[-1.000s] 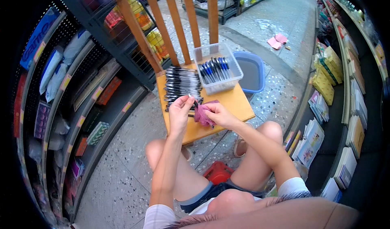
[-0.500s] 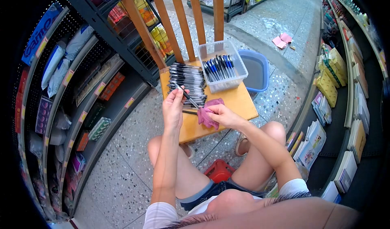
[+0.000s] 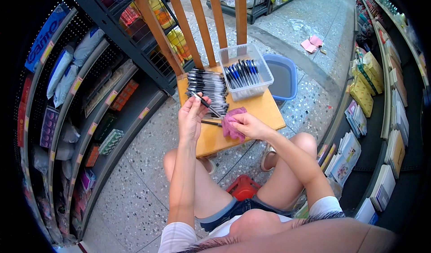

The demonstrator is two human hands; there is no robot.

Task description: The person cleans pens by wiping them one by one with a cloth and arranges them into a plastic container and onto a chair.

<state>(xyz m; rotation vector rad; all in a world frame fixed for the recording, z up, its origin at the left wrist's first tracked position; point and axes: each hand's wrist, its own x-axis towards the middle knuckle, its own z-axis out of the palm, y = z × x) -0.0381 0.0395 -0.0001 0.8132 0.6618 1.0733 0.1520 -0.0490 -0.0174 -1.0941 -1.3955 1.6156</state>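
My left hand pinches a dark-capped pen that slants down to the right above the wooden chair seat. The fingers of my right hand are closed on a purple cloth, which meets the lower end of the pen. Beyond my left hand, a stack of pens with clear barrels and dark caps lies on the seat. A single dark pen rests nearer to me. Blue-capped and black-capped pens stand in a clear plastic box at the back right of the seat.
A blue basin holding greyish water stands on the floor right of the chair. Stocked shelves curve along the left and right. Between my legs is a red stool. Pink paper lies on the floor farther off.
The cloth and my right hand have shifted slightly to the right along the pen. More of the single dark pen on the seat now shows. My left hand stays nearly in place.
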